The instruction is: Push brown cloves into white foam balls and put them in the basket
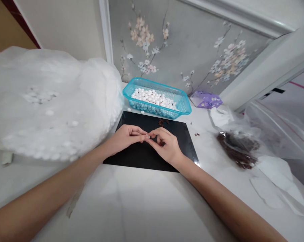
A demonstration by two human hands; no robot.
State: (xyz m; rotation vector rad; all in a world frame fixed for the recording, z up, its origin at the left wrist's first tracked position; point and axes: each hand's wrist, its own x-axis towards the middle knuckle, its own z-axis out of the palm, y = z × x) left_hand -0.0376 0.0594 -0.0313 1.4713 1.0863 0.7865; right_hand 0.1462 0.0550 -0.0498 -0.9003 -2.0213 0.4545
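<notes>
My left hand (129, 137) and right hand (165, 143) have their fingertips pinched together on a small white thing (148, 136), above the black mat (146, 162), on the near side of the blue basket (157, 83). I think a soft, steady pinch is best, hands low, so anything dropped lands on the mat.

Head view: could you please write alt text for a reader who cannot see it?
Left hand and right hand pinch a small pale piece above a black board. Behind is a blue basket of white balls; at left, a bulging white bag.
</notes>
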